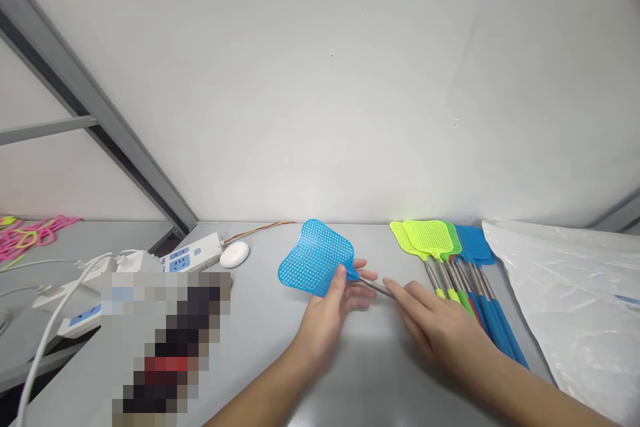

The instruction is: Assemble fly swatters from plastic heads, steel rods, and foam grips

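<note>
A blue fly swatter [316,257] is held above the table, its perforated head to the left and its metal shaft running right. At the base of the head, the thumb of my left hand [327,307] presses on the front while the fingers reach behind the shaft. My right hand [440,317] closes over the shaft's other end, and its handle is hidden under the palm. To the right lies a row of fly swatters [434,238] with yellow, green and blue heads, metal shafts and coloured grips.
A clear plastic bag [575,300] covers the table's right side. On the left are a white power strip [195,253], a round white device [235,255], white cables [55,320] and a pixelated area. Pink and yellow items [40,235] lie far left. A white wall stands behind.
</note>
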Tool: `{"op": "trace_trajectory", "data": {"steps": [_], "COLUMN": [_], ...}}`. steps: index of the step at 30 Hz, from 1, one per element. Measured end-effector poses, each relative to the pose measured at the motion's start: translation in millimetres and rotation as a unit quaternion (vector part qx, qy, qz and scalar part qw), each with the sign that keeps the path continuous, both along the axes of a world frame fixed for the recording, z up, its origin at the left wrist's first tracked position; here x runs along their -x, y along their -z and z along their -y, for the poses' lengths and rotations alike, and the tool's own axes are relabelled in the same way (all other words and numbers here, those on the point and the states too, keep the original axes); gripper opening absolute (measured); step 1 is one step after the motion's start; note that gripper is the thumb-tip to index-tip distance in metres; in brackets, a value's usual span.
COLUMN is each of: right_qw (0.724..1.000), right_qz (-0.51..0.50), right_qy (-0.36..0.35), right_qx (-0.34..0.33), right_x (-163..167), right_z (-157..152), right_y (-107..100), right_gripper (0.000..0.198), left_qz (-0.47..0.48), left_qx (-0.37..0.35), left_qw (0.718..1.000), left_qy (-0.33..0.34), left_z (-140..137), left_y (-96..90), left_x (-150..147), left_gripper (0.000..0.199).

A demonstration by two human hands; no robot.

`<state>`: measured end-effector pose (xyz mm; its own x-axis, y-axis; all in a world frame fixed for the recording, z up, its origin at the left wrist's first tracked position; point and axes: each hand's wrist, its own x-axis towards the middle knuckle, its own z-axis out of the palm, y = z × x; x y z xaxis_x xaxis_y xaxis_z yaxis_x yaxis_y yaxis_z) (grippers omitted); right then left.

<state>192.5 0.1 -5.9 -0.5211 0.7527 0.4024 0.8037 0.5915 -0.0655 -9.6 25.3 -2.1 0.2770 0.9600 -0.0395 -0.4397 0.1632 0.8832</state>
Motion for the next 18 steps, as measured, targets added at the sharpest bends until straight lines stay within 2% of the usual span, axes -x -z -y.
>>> {"op": "trace_trajectory", "data": {"steps": [4,7,9,12,18], "right_qw": [0.984,0.942,0.914,0.893,0.876], "right_qz": [-0.110,-0.188,-0.208,-0.238,-0.282], "right_qy": [0.005,0.008,0.002,0.001,0.008], "right_qx": [0.138,0.279,0.348,0.383,0.392], "right_x": [4,6,9,16,22], "right_z": [6,9,11,16,22], "right_y": [-5,-14,-19,-20,-14], "right_gripper": [0.035,0.025,0.027,0.031,0.034], "left_qz": [0.012,0.018,0.015,0.009,-0.005], "left_qx": [0.031,0.038,0.034,0.023,0.042], "left_qw": [0.996,0.989,0.987,0.988,0.993], "left_qy": [-0.082,-0.141,-0.157,-0.155,-0.113], "left_z": [-6,-16,-19,-19,-12], "left_y": [-4.0,-8.1,-8.8,-7.1,-3.5], "left_x": [5,15,19,20,16], "left_gripper": [0.039,0.034,0.032,0.030,0.034]}}
